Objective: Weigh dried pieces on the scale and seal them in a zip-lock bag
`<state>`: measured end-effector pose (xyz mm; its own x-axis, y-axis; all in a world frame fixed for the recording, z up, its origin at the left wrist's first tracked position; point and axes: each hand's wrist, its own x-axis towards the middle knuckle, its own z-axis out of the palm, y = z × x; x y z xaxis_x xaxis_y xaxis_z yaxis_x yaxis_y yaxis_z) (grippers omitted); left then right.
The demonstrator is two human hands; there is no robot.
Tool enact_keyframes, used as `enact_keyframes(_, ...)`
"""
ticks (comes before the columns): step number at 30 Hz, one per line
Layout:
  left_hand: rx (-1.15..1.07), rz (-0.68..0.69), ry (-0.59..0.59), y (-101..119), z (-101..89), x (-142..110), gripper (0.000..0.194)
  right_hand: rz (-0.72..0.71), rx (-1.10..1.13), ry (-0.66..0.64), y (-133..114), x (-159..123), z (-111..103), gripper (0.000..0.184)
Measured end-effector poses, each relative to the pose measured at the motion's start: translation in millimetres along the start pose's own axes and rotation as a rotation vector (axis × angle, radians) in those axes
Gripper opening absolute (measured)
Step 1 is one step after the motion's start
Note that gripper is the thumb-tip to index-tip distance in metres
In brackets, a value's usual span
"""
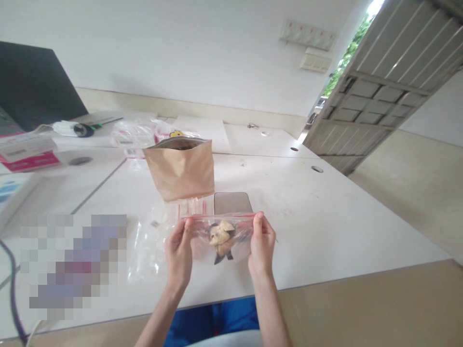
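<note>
My left hand point(178, 248) and my right hand point(262, 245) pinch the top corners of a small clear zip bag point(221, 239) with a red seal strip, holding it up just above the white table point(325, 231). Inside the bag lie pale and dark dried pieces point(221, 241). Behind the bag stand a kraft paper pouch point(180, 169) with its mouth open and a phone point(233, 203) lying flat. Left of my left hand lies a loose clear plastic bag point(147, 250).
More clear plastic packaging point(134, 134) lies behind the pouch. A dark laptop point(36, 86), a white cable bundle point(72, 128) and pink boxes point(29, 160) sit at the left. A dark cable point(12, 289) runs down the lower left. An open door point(372, 91) stands at the right.
</note>
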<state>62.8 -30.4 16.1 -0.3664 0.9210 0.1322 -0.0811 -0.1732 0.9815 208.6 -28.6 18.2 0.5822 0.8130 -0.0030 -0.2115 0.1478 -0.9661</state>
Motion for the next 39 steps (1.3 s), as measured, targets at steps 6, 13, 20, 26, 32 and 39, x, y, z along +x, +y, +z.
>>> enact_keyframes(6,0.04,0.014,0.005,-3,-0.7,-3,0.046,-0.013,-0.011,-0.002,-4,2,0,0.057)
enact_keyframes(13,-0.008,-0.138,-0.172,-5,-4.1,-1,0.048,-0.261,-0.144,0.009,5,8,-11,0.044)
enact_keyframes(20,-0.173,-0.187,-0.049,-6,0.3,-3,0.049,-0.107,-0.033,-0.38,9,9,-21,0.041)
enact_keyframes(26,-0.126,-0.105,0.013,-6,-5.6,2,0.038,-0.095,-0.053,-0.244,13,13,-26,0.032)
enact_keyframes(32,-0.015,-0.099,-0.049,-7,-14.6,8,0.036,-0.12,-0.111,-0.195,18,15,-27,0.04)
enact_keyframes(39,0.141,-0.003,-0.081,-5,-19.4,10,0.041,-0.174,-0.191,-0.168,19,11,-22,0.043)
